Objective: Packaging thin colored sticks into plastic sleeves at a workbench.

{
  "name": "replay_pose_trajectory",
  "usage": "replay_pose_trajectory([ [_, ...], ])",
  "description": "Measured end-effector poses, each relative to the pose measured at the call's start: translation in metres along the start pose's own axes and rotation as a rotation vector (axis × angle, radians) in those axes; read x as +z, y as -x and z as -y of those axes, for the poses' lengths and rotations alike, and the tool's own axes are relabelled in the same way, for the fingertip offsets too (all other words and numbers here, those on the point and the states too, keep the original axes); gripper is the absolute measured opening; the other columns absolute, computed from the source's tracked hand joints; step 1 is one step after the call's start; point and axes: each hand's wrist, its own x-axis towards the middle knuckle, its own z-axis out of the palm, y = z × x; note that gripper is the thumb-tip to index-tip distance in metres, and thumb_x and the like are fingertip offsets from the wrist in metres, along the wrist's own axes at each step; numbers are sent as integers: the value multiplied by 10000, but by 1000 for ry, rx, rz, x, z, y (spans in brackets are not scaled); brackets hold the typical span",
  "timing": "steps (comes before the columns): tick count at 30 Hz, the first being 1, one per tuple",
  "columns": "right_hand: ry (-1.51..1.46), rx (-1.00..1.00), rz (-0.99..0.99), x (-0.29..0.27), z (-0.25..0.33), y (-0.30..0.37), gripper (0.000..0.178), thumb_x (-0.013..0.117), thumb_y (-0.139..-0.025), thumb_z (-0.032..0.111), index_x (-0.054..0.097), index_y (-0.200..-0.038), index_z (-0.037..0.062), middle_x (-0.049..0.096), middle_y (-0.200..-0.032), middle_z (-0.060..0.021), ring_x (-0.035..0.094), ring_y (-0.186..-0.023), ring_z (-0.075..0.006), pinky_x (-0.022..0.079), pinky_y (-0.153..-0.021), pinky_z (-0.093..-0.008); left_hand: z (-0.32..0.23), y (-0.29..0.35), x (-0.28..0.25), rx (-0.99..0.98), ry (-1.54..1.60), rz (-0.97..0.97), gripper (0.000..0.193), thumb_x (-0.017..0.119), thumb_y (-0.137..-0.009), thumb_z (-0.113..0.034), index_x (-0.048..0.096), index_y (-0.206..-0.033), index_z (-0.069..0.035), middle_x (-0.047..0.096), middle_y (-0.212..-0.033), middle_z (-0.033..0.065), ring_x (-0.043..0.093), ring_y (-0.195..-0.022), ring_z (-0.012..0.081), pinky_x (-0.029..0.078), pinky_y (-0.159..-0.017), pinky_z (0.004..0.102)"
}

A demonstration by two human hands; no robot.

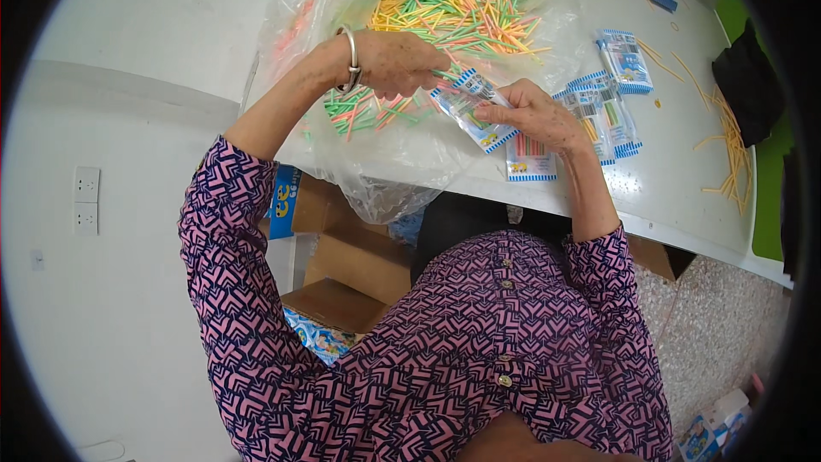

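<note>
My right hand [539, 116] is closed on a small clear packet [479, 124] with blue-and-white striped ends, its thumb pressed on the front. At the packet's upper left end, my left hand [398, 64] has its fingers closed, and a few thin coloured sticks [442, 74] show at the fingertips. A metal bangle [349, 60] circles the left wrist. Behind the hands, a large clear plastic bag [564, 8] lies spread out with a heap of yellow, green and pink sticks [462, 0] on it. Directly below the held packet lies a filled packet [530, 158].
Several more packets [603, 115] lie right of my right hand, with another [627, 60] farther back. Loose yellowish sticks [731, 154] are scattered near a black cloth [748, 85]. The bag hangs over the white table's [667, 180] front edge, above an open cardboard box [355, 265].
</note>
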Motion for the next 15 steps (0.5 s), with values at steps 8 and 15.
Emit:
replay_pose_trajectory([
  [8, -40, 7, 9, -1, 7, 3, 397, 693, -789, 386, 677, -753, -9, 538, -599, 30, 427, -531, -40, 323, -477, -231, -12, -5, -9, 46, -38, -30, 121, 533, -856, -114, 485, -885, -6, 548, -666, 140, 563, -603, 253, 447, -576, 380],
  [15, -464, -40, 17, 1, -13, -10, 299, 697, -804, 283, 672, -847, -12, 650, -727, -17, 562, -609, -39, 425, -541, -193, -3, -16, -13, 144, -61, -317, 218, 604, -784, -199, 562, -875, -5, 593, -768, 124, 587, -748, 266, 453, -657, 375],
])
